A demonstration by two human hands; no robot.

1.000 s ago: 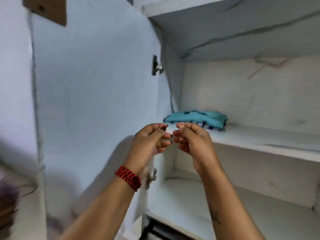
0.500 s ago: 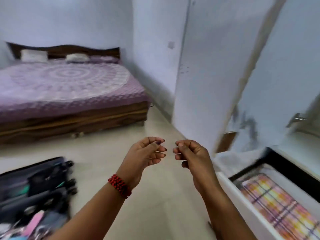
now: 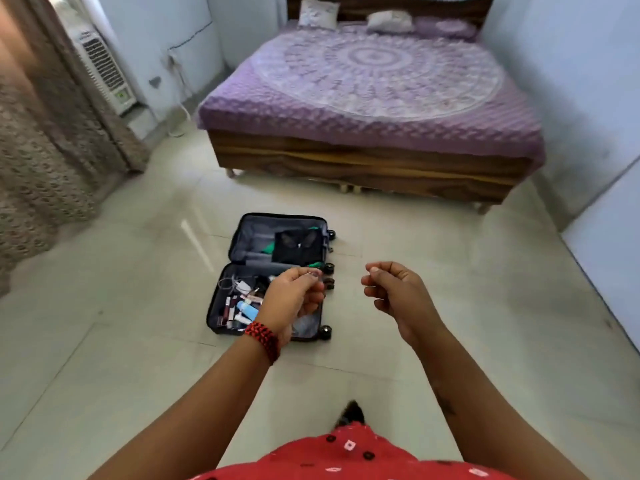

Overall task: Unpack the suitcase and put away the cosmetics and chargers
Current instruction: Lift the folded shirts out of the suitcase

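Observation:
A dark suitcase lies open on the floor ahead of me. Its far half holds folded dark clothes. Its near half holds a jumble of cosmetics and a white charger with its cable. My left hand, with a red bracelet at the wrist, hangs in the air in front of the suitcase's near half, fingers curled and pinched with nothing visible in them. My right hand is raised to the right of the suitcase, fingers loosely curled, holding nothing that I can see.
A bed with a purple cover stands beyond the suitcase. A white air cooler and a patterned curtain are at the left. A white cupboard door is at the right. Pale tiled floor surrounds the suitcase.
My view has swung from the cupboard shelves round to the room, and the open suitcase now lies straight ahead. My hands, close together before, have moved apart.

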